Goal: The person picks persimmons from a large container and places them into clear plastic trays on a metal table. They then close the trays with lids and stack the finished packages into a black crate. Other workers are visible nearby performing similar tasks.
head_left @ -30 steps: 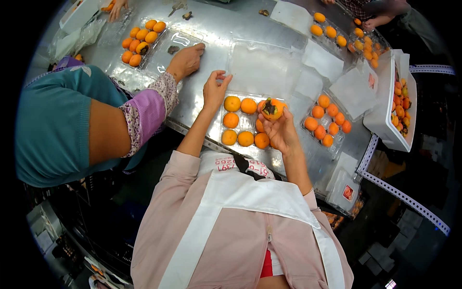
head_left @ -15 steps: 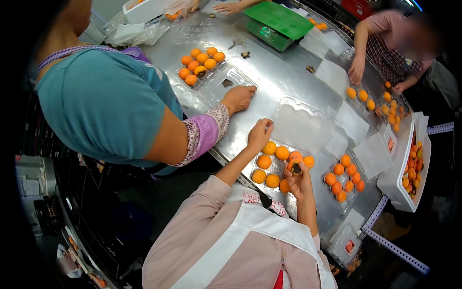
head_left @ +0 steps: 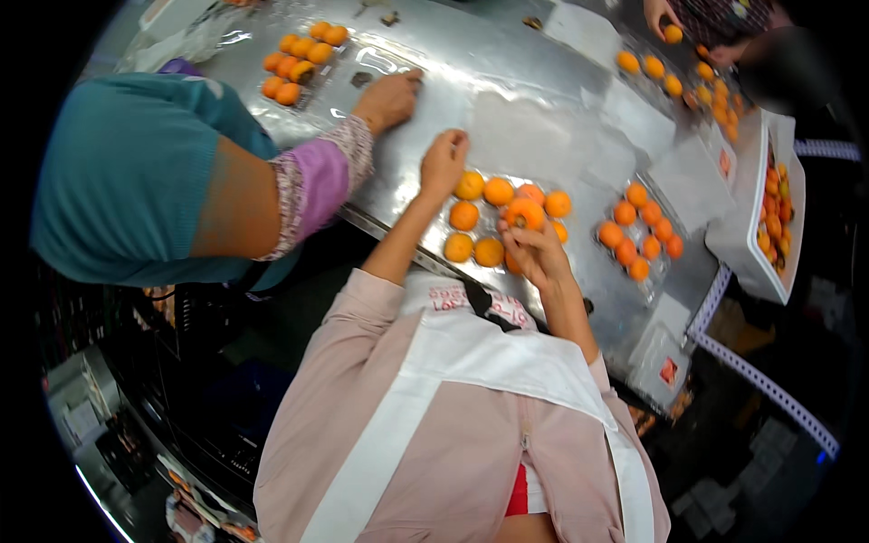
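My right hand (head_left: 540, 253) holds a persimmon (head_left: 525, 214) by its sides, a smooth orange face turned up. Below it on the metal table sits a clear plastic tray (head_left: 475, 217) with several persimmons in rows, partly hidden by my hand. To the left of the tray's far corner is my left hand (head_left: 444, 165), fingers curled together at the edge of a clear plastic lid (head_left: 516, 131). Whatever those fingers may hold is hidden.
A co-worker's arm (head_left: 308, 199) in a purple sleeve reaches in from the left, beside another persimmon tray (head_left: 299, 63). To my right lie a filled tray (head_left: 641, 231), white sheets (head_left: 697, 195) and a white crate (head_left: 747, 258) of fruit. Another person's hand (head_left: 661, 16) holds fruit at the far right.
The persimmon in my right hand has turned from its dark leafy calyx to a smooth orange face. My left hand remains by the lid's edge. The whole view has shifted.
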Demonstrator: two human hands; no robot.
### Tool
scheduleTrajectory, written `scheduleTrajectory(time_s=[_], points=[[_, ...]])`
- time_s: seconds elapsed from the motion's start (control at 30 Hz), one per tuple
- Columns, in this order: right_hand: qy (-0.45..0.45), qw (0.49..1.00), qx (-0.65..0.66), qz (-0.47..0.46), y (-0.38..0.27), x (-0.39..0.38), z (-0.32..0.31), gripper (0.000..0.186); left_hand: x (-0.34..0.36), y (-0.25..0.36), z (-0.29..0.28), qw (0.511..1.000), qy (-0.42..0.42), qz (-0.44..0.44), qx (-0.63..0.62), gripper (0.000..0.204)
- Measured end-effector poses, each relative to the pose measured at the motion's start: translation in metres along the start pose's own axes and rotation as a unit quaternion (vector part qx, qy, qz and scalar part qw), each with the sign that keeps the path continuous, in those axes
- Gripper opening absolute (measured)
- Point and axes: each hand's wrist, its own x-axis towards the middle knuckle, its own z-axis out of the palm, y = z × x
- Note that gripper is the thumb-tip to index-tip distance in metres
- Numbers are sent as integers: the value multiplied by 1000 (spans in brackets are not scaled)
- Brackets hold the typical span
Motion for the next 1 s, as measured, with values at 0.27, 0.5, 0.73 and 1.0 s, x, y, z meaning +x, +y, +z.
scheduleTrajectory(time_s=[0.27, 0.5, 0.73, 1.0], points=[[-32, 991, 123, 27, -10, -3, 13, 40, 1, 13, -6, 998, -36, -8, 47, 25], [53, 970, -235, -25, -3, 6, -2, 46, -2, 11, -8, 998, -43, -28, 38, 26], [61, 991, -102, 58, 1, 12, 1, 48, 0, 9, -3, 998, -44, -26, 39, 26], [33, 995, -89, 41, -9, 12, -4, 45, 3, -7, 2, 997, -46, -45, 36, 25]])
